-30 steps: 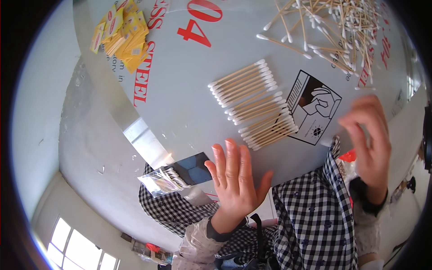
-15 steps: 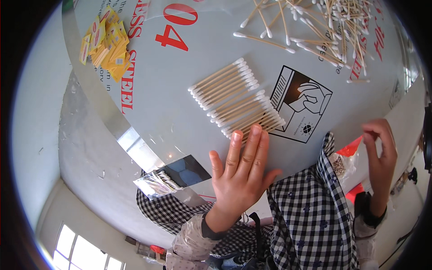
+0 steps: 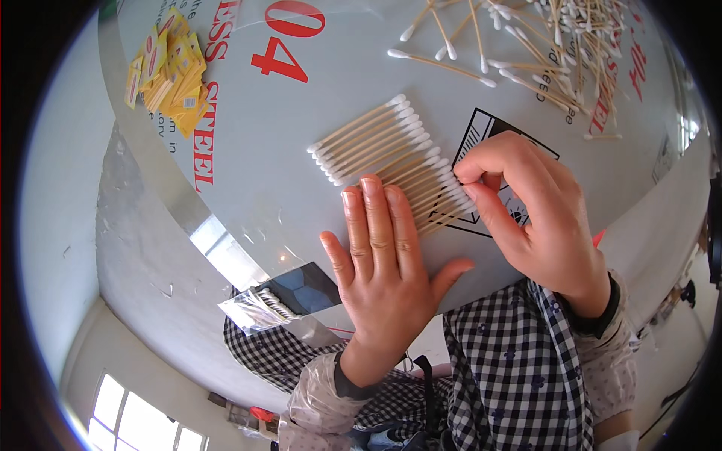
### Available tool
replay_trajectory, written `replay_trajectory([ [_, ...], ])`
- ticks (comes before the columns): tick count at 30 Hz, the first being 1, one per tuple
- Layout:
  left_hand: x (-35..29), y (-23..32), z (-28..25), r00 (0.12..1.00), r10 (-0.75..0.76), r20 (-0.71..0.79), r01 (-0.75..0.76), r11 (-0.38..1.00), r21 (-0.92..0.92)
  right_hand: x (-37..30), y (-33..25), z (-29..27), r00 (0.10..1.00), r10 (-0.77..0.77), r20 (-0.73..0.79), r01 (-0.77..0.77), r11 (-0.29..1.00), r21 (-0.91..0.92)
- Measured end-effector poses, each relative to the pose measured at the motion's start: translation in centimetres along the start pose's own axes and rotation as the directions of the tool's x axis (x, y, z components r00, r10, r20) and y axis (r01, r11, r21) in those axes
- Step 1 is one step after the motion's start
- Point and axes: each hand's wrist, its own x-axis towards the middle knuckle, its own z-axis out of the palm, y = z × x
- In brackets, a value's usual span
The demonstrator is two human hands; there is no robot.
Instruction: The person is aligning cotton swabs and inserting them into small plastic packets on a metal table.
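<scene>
A row of cotton swabs [image 3: 376, 135] with wooden sticks lies side by side on the grey printed table top [image 3: 263, 150]. My left hand [image 3: 387, 263] is flat, fingers stretched out, its fingertips resting over the left ends of the lower swabs. From the right, my right hand [image 3: 538, 214] reaches in with thumb and index finger pinched at the white heads of the lower swabs. Its other fingers are curled behind. How many swabs the pinch takes in cannot be made out.
A loose heap of cotton swabs [image 3: 560, 56] covers the far right. Small yellow packets [image 3: 173, 75] are piled at the far left. By the near left edge lies a clear packet of swabs [image 3: 263, 307] beside a dark patch [image 3: 304, 287]. Checked cloth [image 3: 519, 361] hangs below the near edge.
My right hand has come in from beyond the near right edge to the swab heads. My left hand has slid left and forward over the swabs, and the two groups now lie closer together.
</scene>
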Motion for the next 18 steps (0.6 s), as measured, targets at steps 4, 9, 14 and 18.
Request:
replay_trajectory([
  [4, 0.1, 0.1, 0.2, 1.000, 0.004, -0.018, -0.004, 1.000, -0.005, -0.3, 0.2, -0.1, 0.999, -0.022, 0.025, 0.022, 1.000, 0.010],
  [9, 0.2, 0.1, 0.1, 1.000, -0.002, -0.024, 0.002, 1.000, -0.007, -0.4, 0.1, 0.0, 0.999, -0.038, 0.023, 0.038, 0.999, 0.009],
  [14, 0.1, 0.0, 0.4, 0.998, 0.057, -0.017, -0.056, 0.998, 0.027, 0.0, -0.1, -0.2, 1.000, 0.022, -0.011, -0.023, 0.999, -0.044],
  [18, 0.1, 0.0, 0.4, 0.998, 0.056, -0.017, -0.056, 0.998, 0.032, 0.6, -0.8, -0.3, 0.996, 0.068, 0.052, -0.065, 0.995, -0.074],
])
